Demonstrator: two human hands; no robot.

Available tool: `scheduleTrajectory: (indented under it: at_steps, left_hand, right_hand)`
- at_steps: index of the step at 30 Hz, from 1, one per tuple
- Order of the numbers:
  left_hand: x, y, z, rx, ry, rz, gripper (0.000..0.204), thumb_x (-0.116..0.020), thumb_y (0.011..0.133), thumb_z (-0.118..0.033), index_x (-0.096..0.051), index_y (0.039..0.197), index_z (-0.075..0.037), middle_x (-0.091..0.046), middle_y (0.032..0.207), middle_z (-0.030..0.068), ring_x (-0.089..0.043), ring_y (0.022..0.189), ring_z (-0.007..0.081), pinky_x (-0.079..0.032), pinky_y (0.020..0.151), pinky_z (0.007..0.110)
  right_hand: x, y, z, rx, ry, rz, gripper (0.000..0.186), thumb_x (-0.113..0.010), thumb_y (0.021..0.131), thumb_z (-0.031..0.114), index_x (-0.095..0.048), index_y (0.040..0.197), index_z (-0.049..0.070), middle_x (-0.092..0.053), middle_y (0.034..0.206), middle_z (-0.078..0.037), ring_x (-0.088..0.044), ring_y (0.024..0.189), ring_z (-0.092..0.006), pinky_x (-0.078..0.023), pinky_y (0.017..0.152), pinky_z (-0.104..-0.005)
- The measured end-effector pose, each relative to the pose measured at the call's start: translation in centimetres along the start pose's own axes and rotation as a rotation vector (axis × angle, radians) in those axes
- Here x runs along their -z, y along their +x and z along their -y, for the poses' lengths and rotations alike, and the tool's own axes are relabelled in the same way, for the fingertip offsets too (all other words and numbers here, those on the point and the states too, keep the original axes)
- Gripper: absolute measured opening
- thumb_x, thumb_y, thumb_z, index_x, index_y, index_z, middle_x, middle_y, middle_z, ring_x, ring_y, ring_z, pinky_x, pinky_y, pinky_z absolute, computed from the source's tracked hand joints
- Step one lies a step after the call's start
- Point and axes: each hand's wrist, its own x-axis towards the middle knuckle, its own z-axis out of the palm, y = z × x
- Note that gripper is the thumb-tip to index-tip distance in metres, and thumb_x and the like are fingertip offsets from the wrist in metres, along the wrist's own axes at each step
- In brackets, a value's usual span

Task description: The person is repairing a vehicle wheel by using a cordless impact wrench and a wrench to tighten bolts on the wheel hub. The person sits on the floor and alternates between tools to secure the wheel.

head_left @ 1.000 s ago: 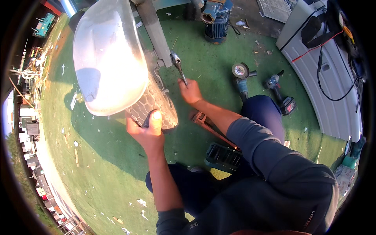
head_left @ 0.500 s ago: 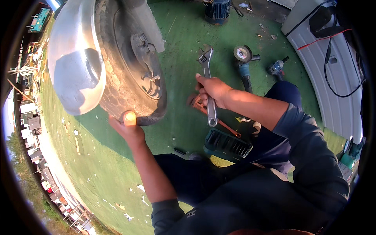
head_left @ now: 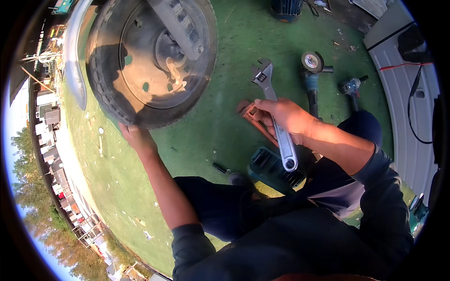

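My right hand (head_left: 290, 119) is closed round the handle of a silver adjustable wrench (head_left: 284, 145), its jaws pointing up and away from me. Below that hand is an orange pipe wrench (head_left: 251, 117), partly covered by the hand and the adjustable wrench. At the left, my left hand (head_left: 139, 143) grips the lower edge of a wheel's tyre (head_left: 105, 96); some of its fingers are hidden by the tyre. The wheel's dusty rim (head_left: 140, 70) faces me, with a grey bar (head_left: 180, 28) across its upper right.
A shiny metal fender (head_left: 72, 61) curves along the wheel's left side. Right of the wrench, an angle grinder (head_left: 311, 82) and a blue power tool (head_left: 351, 86) lie on the green floor (head_left: 225, 84). A dark green case (head_left: 267, 171) sits by my legs; a grey panel (head_left: 403, 98) stands at right.
The wheel has swivelled so its rim faces me more fully, and the fender now shows as a narrow strip. The adjustable wrench appears lower and farther right; the whole view has shifted.
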Motion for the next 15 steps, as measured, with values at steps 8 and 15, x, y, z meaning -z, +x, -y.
scheduleTrajectory:
  at_steps: [8, 15]
  left_hand:
    - [-1.2, 1.9, -0.2, 0.112, 0.015, -0.17, 0.064, -0.07, 0.093, -0.02, -0.043, 0.145, 0.006, -0.05, 0.145, 0.0168, -0.047, 0.131, 0.0257, -0.031, 0.116, 0.039]
    - [-1.5, 2.6, 2.0, 0.17, -0.01, -0.205, 0.068, -0.07, 0.092, -0.015, -0.038, 0.149, 0.004, -0.048, 0.147, 0.0173, -0.046, 0.133, 0.0274, -0.031, 0.117, 0.042]
  right_hand:
    - [-0.2, 0.0, -0.1, 0.01, -0.103, 0.038, 0.038, -0.064, 0.094, 0.04, -0.062, 0.087, 0.002, -0.052, 0.066, -0.002, -0.05, 0.054, -0.0134, -0.041, 0.051, -0.0313]
    - [-0.4, 0.3, -0.9, 0.052, -0.279, 0.08, 0.038, -0.06, 0.098, 0.037, -0.062, 0.119, 0.005, -0.06, 0.083, -0.008, -0.049, 0.052, -0.0107, -0.042, 0.05, -0.0288]
